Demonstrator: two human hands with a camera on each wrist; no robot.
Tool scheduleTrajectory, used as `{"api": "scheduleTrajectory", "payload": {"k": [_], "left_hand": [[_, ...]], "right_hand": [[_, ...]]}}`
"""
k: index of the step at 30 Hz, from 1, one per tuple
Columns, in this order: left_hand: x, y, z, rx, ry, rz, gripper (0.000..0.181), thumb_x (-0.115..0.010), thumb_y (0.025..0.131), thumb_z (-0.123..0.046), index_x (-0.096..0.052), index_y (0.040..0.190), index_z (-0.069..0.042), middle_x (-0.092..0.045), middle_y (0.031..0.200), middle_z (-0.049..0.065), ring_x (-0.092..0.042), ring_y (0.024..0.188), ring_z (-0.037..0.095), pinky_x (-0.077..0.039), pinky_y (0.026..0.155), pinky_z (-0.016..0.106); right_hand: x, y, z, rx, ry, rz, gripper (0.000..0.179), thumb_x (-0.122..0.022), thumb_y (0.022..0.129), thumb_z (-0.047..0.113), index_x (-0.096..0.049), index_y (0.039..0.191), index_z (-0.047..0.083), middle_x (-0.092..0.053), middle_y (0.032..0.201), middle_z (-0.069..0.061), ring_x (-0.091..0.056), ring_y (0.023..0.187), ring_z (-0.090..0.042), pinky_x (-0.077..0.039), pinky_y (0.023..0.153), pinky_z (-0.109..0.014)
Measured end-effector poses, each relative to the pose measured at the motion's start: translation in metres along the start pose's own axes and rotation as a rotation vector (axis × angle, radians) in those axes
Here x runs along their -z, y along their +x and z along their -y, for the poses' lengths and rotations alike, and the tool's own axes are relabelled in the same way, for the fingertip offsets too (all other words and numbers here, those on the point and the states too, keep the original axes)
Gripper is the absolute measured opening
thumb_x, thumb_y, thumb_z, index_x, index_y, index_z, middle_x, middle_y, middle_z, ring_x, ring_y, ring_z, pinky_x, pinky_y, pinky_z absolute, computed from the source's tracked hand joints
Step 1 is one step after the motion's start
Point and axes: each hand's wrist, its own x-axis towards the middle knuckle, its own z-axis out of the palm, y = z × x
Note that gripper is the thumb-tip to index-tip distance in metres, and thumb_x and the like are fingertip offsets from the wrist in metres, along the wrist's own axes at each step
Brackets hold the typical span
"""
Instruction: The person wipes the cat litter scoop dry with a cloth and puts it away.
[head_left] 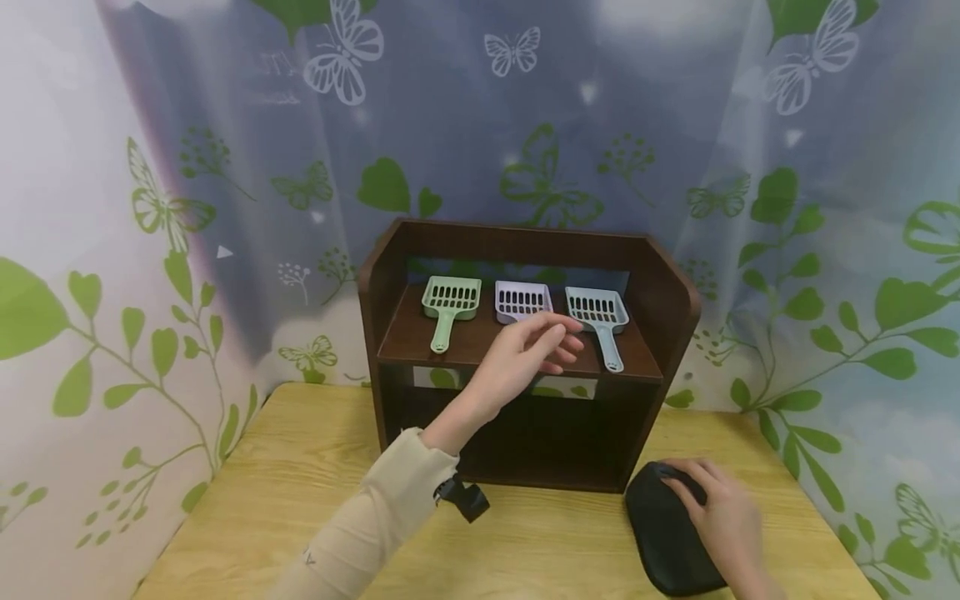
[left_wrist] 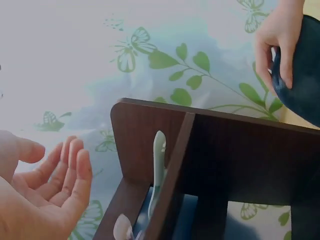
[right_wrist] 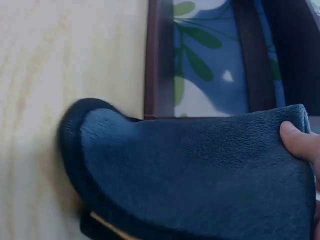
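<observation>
My left hand (head_left: 525, 354) hovers before the upper shelf, palm turned inward, fingers loosely bent and holding nothing. In the head view it overlaps the handle of the lilac litter scoop (head_left: 510, 317). On either side on that shelf lie a green litter scoop (head_left: 445, 317) and a pale blue litter scoop (head_left: 610, 348), handles toward the front. At the lower right, my right hand (head_left: 727, 521) grips the edge of a soft black item (head_left: 660, 542), low by the table. Seen from the right wrist, this item has a dark plush face (right_wrist: 190, 170) and a rounded black rim, with my thumb (right_wrist: 295, 140) pressing one end.
A dark brown two-tier wooden shelf (head_left: 525, 242) stands at the back of the wooden table (head_left: 315, 450), with the black item just off its right front corner. A curtain (head_left: 465, 108) printed with butterflies and leaves hangs behind and at both sides.
</observation>
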Motion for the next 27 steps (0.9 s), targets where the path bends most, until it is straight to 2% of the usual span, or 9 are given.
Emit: {"api": "scheduleTrajectory", "payload": {"k": [3,5,9,12,14,16,19,22,27], "left_hand": [[0.002,-0.014,0.005,-0.026,0.003,-0.005,0.029,-0.047,0.109,-0.019,-0.064,0.126,-0.002,-0.068,0.110,0.018,-0.067,0.099,0.037,-0.058,0.081,0.031],[0.004,-0.023,0.009,-0.020,0.002,-0.011,0.028,-0.047,0.110,-0.019,-0.065,0.125,-0.003,-0.068,0.107,0.016,-0.067,0.095,0.034,-0.058,0.079,0.031],[0.009,-0.042,0.023,0.020,0.000,-0.024,0.029,-0.046,0.110,-0.021,-0.066,0.123,-0.005,-0.067,0.105,0.014,-0.066,0.088,0.021,-0.057,0.076,0.029],[0.012,-0.054,0.035,0.059,0.002,-0.039,0.030,-0.046,0.110,-0.022,-0.067,0.122,-0.005,-0.067,0.103,0.013,-0.065,0.085,0.018,-0.056,0.074,0.027],[0.014,-0.061,0.044,0.082,0.008,-0.051,0.030,-0.046,0.110,-0.022,-0.067,0.121,-0.004,-0.068,0.102,0.012,-0.065,0.085,0.021,-0.056,0.073,0.027],[0.016,-0.067,0.053,0.092,0.027,-0.065,0.030,-0.046,0.110,-0.021,-0.067,0.121,-0.003,-0.068,0.100,0.012,-0.065,0.084,0.023,-0.056,0.071,0.027],[0.019,-0.077,0.068,0.085,0.080,-0.095,0.030,-0.046,0.110,-0.020,-0.068,0.119,-0.002,-0.068,0.099,0.013,-0.065,0.082,0.026,-0.057,0.070,0.027],[0.020,-0.086,0.083,0.079,0.146,-0.144,0.028,-0.048,0.109,-0.021,-0.069,0.116,-0.004,-0.070,0.096,0.012,-0.066,0.080,0.025,-0.057,0.068,0.028],[0.019,-0.100,0.105,0.093,0.297,-0.218,0.024,-0.050,0.108,-0.019,-0.071,0.112,-0.008,-0.072,0.092,0.006,-0.067,0.077,0.021,-0.057,0.067,0.027]], "right_hand": [[-0.009,-0.006,0.005,0.006,0.000,0.034,0.036,-0.091,0.070,0.009,-0.077,0.100,0.021,-0.069,0.088,0.003,-0.066,0.067,-0.021,-0.046,0.049,-0.026],[-0.014,-0.011,0.009,0.002,0.005,0.091,0.038,-0.091,0.069,0.007,-0.078,0.101,0.021,-0.069,0.090,0.002,-0.066,0.067,-0.021,-0.047,0.049,-0.028],[-0.022,-0.022,0.017,-0.039,-0.003,0.309,0.043,-0.092,0.068,0.004,-0.079,0.102,0.026,-0.067,0.100,0.001,-0.066,0.075,-0.019,-0.047,0.051,-0.027],[-0.026,-0.030,0.019,-0.092,-0.022,0.502,0.041,-0.091,0.071,0.005,-0.079,0.103,0.028,-0.064,0.105,0.002,-0.064,0.085,-0.020,-0.050,0.057,-0.029],[-0.029,-0.033,0.018,-0.123,-0.030,0.588,0.038,-0.090,0.072,0.007,-0.079,0.102,0.028,-0.063,0.106,0.002,-0.064,0.090,-0.021,-0.053,0.063,-0.033],[-0.029,-0.035,0.016,-0.146,-0.015,0.639,0.034,-0.089,0.075,0.011,-0.078,0.105,0.026,-0.062,0.107,0.001,-0.063,0.094,-0.024,-0.056,0.071,-0.040],[-0.029,-0.034,0.015,-0.170,0.016,0.659,0.026,-0.085,0.081,0.022,-0.077,0.106,0.025,-0.062,0.107,0.001,-0.062,0.097,-0.025,-0.056,0.078,-0.046],[-0.030,-0.030,0.024,-0.174,0.024,0.642,0.022,-0.080,0.087,0.029,-0.077,0.108,0.022,-0.063,0.106,0.001,-0.061,0.094,-0.023,-0.055,0.079,-0.045],[-0.033,-0.018,0.051,-0.109,0.025,0.519,0.020,-0.079,0.089,0.023,-0.077,0.108,0.019,-0.066,0.107,-0.001,-0.060,0.090,-0.021,-0.053,0.077,-0.043]]}}
